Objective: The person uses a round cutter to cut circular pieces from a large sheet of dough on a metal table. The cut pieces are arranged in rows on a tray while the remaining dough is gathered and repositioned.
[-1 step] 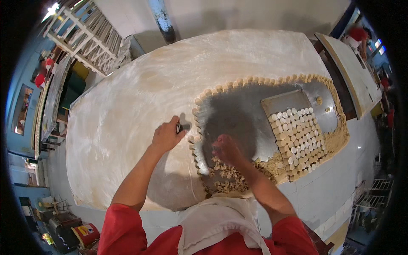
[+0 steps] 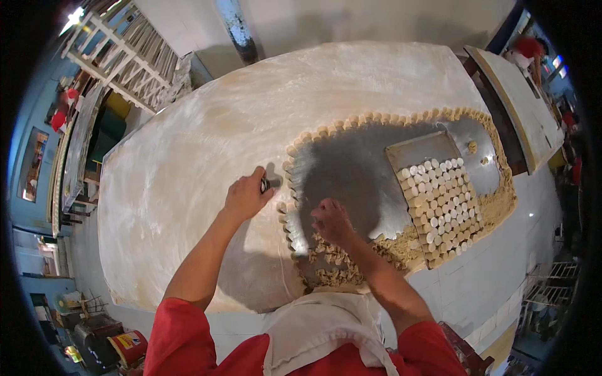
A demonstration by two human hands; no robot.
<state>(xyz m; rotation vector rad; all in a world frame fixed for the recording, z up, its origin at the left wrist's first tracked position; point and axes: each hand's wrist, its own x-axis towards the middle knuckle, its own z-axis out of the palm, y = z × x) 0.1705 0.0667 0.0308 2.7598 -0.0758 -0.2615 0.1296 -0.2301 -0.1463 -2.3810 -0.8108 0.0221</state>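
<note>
A wide sheet of pale rolled dough (image 2: 188,144) covers most of the big table, its inner edge cut into scallops. Over it, close to that edge, my left hand (image 2: 248,197) is closed around a small round cutter (image 2: 265,185), which my fingers partly hide. My right hand (image 2: 332,219) hovers above bare metal tabletop (image 2: 389,213) with its fingers curled in; what they hold, if anything, cannot be made out. Loose dough scraps (image 2: 338,260) lie heaped just below it. To the right, a rectangular tray (image 2: 420,149) carries many small round dough pieces (image 2: 442,203) in rows.
A crumbly strip of dough (image 2: 498,200) rims the table's right end, with two small bits (image 2: 472,147) lying nearby. Beyond stands another table (image 2: 520,113). White slatted racks (image 2: 125,56) lean at the back left, and a blue post (image 2: 237,28) rises behind the table. Other people work at both sides.
My left hand and the cutter have moved very slightly away from me. My right hand stays nearly in place, less blurred now.
</note>
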